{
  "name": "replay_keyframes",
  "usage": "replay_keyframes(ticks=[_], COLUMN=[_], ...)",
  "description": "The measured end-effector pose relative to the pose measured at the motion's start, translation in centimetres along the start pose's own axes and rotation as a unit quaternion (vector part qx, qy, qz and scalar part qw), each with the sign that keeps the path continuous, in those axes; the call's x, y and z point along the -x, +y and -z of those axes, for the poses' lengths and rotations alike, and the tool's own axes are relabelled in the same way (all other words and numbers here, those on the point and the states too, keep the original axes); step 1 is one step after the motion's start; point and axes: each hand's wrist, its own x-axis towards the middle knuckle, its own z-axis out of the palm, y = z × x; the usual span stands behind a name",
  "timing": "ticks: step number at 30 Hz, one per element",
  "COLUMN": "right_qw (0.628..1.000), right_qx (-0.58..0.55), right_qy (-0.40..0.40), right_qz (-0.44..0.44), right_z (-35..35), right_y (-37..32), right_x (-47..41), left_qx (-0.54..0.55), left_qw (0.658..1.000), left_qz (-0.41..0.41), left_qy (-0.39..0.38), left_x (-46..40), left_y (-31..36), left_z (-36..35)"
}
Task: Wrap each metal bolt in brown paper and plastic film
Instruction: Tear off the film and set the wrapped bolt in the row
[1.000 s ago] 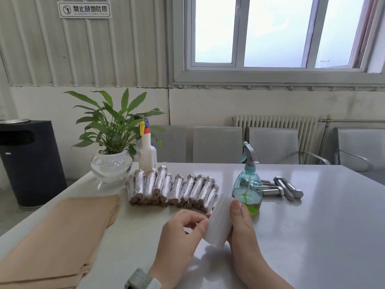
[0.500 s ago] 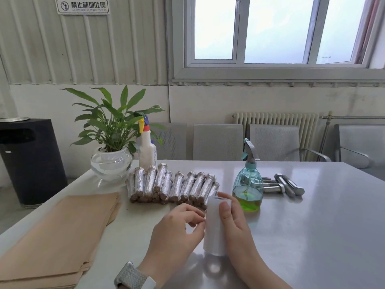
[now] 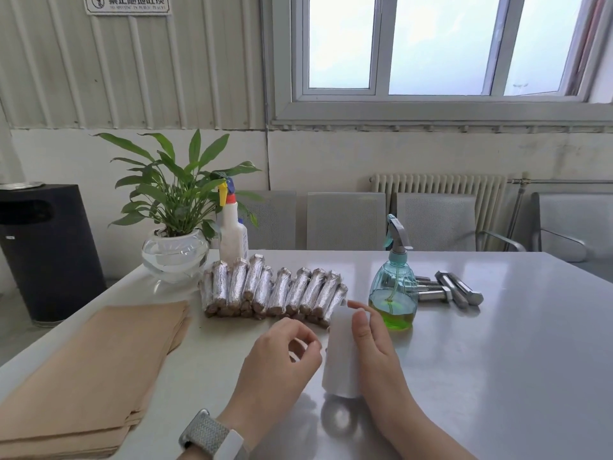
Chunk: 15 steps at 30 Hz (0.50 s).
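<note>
Plastic film roll (image 3: 341, 353) stands nearly upright near the bench's front edge, gripped by the right hand (image 3: 374, 346). Just left of it, the left hand (image 3: 282, 353) has its fingertips curled together toward the roll's side, perhaps pinching the film's loose end; that is unclear.

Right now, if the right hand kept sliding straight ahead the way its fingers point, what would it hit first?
Probably the teal plastic spray bottle of green liquid. The right hand, gripping the white roll of plastic film, points away across the table, and the bottle stands just beyond its fingertips, slightly right. Depth is hard to judge.
</note>
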Motion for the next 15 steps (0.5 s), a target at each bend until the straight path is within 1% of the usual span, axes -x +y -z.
replay_keyframes(ticks=[2,4,8,11,15], right_qw=[1.000,1.000,1.000,0.998,0.994], right_qx=[-0.009,-0.009,0.002,0.035,0.089], right_qy=[0.003,0.002,-0.009,-0.023,-0.024], right_qz=[-0.006,-0.003,0.017,0.036,0.064], right_z=[0.03,0.06,0.05,-0.15,-0.18], right_y=[0.10,0.19,0.28,0.35,0.53], right_x=[-0.05,-0.07,-0.06,0.04,0.24], left_qx=[0.050,0.066,0.010,-0.040,-0.020], left_qw=[0.998,0.997,0.998,0.998,0.999], left_qz=[0.035,0.039,-0.006,-0.024,-0.003], left_qy=[-0.002,-0.011,-0.057,-0.049,-0.042], left_x=[-0.05,-0.14,0.11,0.27,0.02], left_y=[0.15,0.14,0.55,0.74,0.21], left_z=[0.13,0.23,-0.03,-0.15,-0.08])
